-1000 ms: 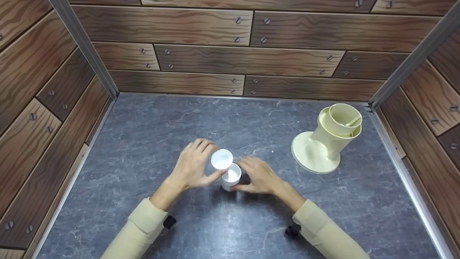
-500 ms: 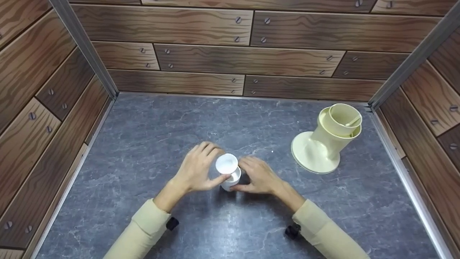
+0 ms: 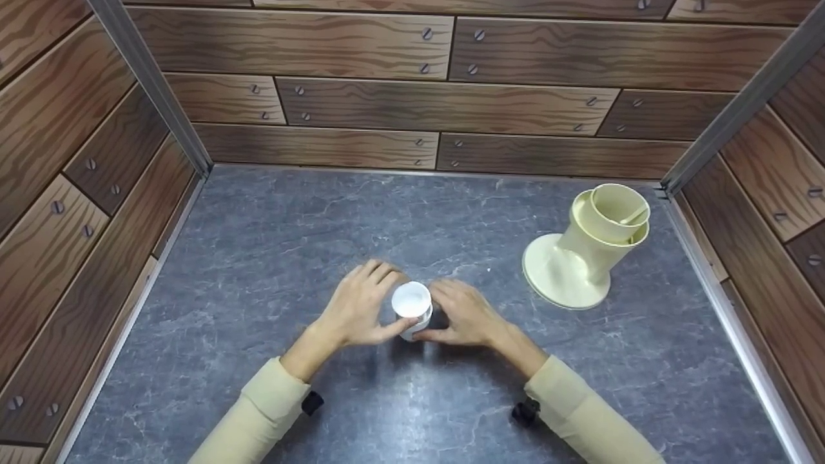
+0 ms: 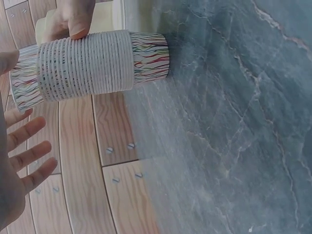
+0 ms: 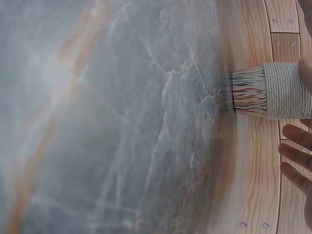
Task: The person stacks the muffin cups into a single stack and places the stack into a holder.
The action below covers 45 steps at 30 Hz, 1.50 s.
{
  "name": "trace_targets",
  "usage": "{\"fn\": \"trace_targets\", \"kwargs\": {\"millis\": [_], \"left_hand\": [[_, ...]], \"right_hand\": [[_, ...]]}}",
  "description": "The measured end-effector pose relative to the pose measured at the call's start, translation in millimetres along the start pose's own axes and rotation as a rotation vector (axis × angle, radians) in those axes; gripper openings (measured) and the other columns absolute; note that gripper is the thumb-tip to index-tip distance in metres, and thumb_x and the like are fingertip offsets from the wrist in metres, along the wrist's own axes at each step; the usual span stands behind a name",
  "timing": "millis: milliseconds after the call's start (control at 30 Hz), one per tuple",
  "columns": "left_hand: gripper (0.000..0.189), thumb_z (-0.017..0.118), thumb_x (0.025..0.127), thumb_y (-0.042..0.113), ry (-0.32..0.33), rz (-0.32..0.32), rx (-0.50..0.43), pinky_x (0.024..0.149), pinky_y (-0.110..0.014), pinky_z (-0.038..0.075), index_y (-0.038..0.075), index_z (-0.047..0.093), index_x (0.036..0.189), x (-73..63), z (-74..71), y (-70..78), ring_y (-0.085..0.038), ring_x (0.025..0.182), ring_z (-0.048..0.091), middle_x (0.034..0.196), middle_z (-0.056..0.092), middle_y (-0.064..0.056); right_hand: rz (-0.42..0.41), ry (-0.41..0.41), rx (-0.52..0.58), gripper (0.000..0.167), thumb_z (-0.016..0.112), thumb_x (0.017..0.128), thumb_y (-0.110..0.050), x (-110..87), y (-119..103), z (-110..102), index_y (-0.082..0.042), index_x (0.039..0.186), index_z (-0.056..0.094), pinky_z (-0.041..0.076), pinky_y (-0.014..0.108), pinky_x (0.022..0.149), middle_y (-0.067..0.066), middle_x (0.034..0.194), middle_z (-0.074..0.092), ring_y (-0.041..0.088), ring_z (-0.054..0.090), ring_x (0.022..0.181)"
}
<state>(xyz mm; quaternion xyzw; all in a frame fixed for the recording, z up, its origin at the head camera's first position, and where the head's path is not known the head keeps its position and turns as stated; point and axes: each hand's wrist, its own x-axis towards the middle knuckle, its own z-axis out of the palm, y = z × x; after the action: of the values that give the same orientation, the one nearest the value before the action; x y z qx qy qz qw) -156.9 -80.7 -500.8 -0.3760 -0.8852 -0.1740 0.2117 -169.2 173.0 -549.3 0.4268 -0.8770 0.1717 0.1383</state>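
My left hand [image 3: 361, 312] pinches the rim of a paper cup [image 3: 411, 299], white inside, with thumb and fingers. Below it stands an upright stack of nested paper cups [image 4: 87, 63], which my right hand [image 3: 467, 316] holds around the side. In the left wrist view the pinched cup sits partly inside the top of the stack, its coloured wavy-line pattern showing. Closely spaced white rims ring the stack's middle, and the same pattern shows on the lowest cup [image 5: 249, 92]. From above, the pinched cup hides most of the stack.
A pale yellow plastic holder [image 3: 567, 274] with a round base and a tilted double tube stands at the right rear. Wood-print walls [image 3: 322, 103] enclose the grey marbled table [image 3: 290, 212] at the back and sides. A tiny white speck [image 3: 488, 269] lies beyond my right hand.
My left hand has moved right and slightly toward me, bringing its cup from beside the stack's mouth to over and partly into it. My right hand and the stack stay put.
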Motion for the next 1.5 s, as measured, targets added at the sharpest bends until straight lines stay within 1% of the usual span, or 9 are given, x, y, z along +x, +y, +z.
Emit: {"fn": "trace_targets", "kwargs": {"millis": [233,533,667,767,867,1000,1233,1333,1500], "left_hand": [[0.059,0.069,0.086,0.066,-0.037,-0.010,-0.012,0.088,-0.037,0.057,0.018,0.066,0.119,-2.5,4.4,-1.0,-0.019,0.109,0.064,0.120,0.069,0.001],[0.059,0.067,0.088,0.068,-0.071,-0.013,-0.008,0.087,-0.039,0.058,0.018,0.066,0.120,-4.1,9.5,-0.7,-0.020,0.110,0.064,0.120,0.069,0.000],[0.059,0.067,0.088,0.068,-0.071,-0.007,-0.006,0.089,-0.040,0.058,0.018,0.066,0.119,-4.5,11.3,-0.5,-0.021,0.111,0.064,0.120,0.069,0.000],[0.060,0.067,0.087,0.068,-0.071,-0.003,0.000,0.091,-0.040,0.058,0.017,0.066,0.120,-5.1,12.9,-0.7,-0.021,0.111,0.064,0.120,0.069,0.000],[0.059,0.067,0.087,0.067,-0.076,-0.003,-0.003,0.091,-0.039,0.058,0.017,0.066,0.120,-5.9,14.0,-0.6,-0.020,0.111,0.064,0.121,0.069,0.000],[0.059,0.069,0.087,0.066,-0.078,-0.007,-0.009,0.091,-0.040,0.058,0.017,0.066,0.120,-6.8,15.5,-0.3,-0.021,0.111,0.065,0.122,0.070,-0.001],[0.058,0.070,0.087,0.066,-0.071,-0.010,-0.012,0.090,-0.039,0.057,0.018,0.066,0.118,-7.6,16.8,-0.7,-0.020,0.109,0.064,0.118,0.069,0.000],[0.058,0.069,0.087,0.066,-0.069,-0.009,-0.011,0.091,-0.038,0.057,0.018,0.066,0.119,-8.1,16.9,-1.0,-0.020,0.109,0.064,0.118,0.069,0.000],[0.058,0.069,0.087,0.066,-0.071,-0.016,-0.007,0.093,-0.039,0.057,0.018,0.067,0.119,-9.0,17.9,-1.4,-0.020,0.111,0.064,0.119,0.069,0.000]], "right_hand": [[0.012,-0.002,-0.001,0.080,0.075,0.085,-0.071,-1.1,0.5,0.7,-0.006,0.131,0.066,0.055,0.047,0.109,0.012,0.124,0.075,0.030,0.071,0.119],[0.009,0.000,0.002,0.081,0.076,0.083,-0.070,-0.6,1.0,1.2,-0.006,0.131,0.066,0.056,0.047,0.108,0.011,0.122,0.074,0.029,0.071,0.118],[0.008,-0.006,0.005,0.082,0.076,0.084,-0.070,-0.8,1.2,1.9,-0.004,0.133,0.066,0.056,0.049,0.108,0.013,0.124,0.074,0.031,0.071,0.119],[0.005,-0.021,-0.009,0.081,0.074,0.085,-0.070,-1.2,1.5,3.4,-0.004,0.131,0.066,0.055,0.049,0.108,0.014,0.123,0.074,0.032,0.071,0.119],[0.005,-0.039,-0.019,0.078,0.073,0.086,-0.071,-2.0,2.0,5.1,-0.006,0.129,0.066,0.055,0.047,0.109,0.012,0.122,0.074,0.030,0.071,0.118],[0.001,-0.042,-0.025,0.076,0.073,0.086,-0.070,-2.7,2.6,7.2,-0.006,0.126,0.066,0.055,0.045,0.109,0.010,0.118,0.074,0.028,0.072,0.114],[-0.008,-0.044,-0.050,0.073,0.075,0.083,-0.072,-2.9,3.5,9.5,-0.009,0.119,0.067,0.058,0.040,0.101,0.005,0.109,0.073,0.023,0.071,0.103],[-0.008,-0.058,-0.052,0.074,0.075,0.083,-0.072,-2.9,3.9,10.2,-0.009,0.120,0.067,0.058,0.040,0.100,0.005,0.109,0.072,0.022,0.070,0.103],[-0.018,-0.080,-0.066,0.079,0.075,0.082,-0.074,-3.1,6.0,12.7,-0.009,0.126,0.066,0.057,0.040,0.102,0.005,0.114,0.072,0.022,0.070,0.106]]}}
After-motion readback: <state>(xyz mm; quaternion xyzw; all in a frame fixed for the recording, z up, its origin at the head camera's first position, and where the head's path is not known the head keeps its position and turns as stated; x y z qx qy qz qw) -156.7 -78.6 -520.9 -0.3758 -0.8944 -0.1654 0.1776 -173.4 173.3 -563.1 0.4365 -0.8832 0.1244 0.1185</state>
